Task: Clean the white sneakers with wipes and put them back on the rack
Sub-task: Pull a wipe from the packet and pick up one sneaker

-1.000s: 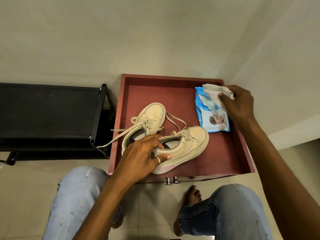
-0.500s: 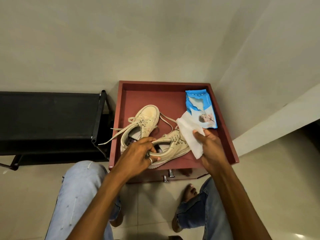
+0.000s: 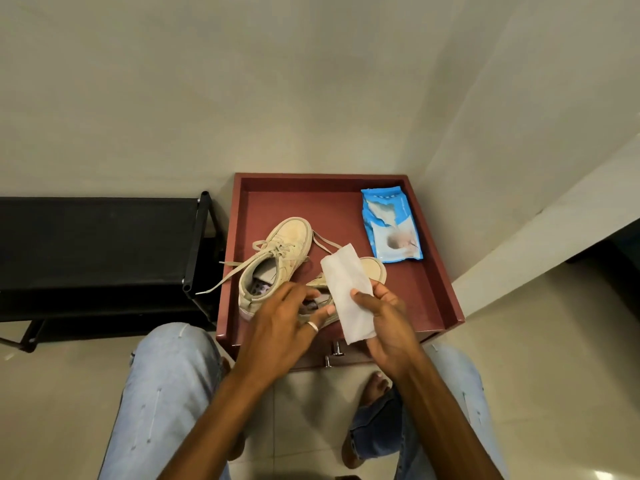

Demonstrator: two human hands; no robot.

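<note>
Two off-white sneakers lie on a dark red table top with a raised rim. The left sneaker lies free, laces trailing over the table's left edge. My left hand grips the heel collar of the right sneaker, which is mostly hidden behind a white wipe. My right hand pinches that wipe, spread flat, just above the shoe. A blue wipes pack, torn open at its top, lies at the table's back right.
A black shoe rack stands left of the table against the wall. Walls close in behind and to the right. My knees in light jeans and a bare foot are on the tiled floor in front of the table.
My right hand pulled a wipe from the pack and carried it toward me over the right sneaker. The wipe is now unfolded. My left hand stayed on that shoe's heel.
</note>
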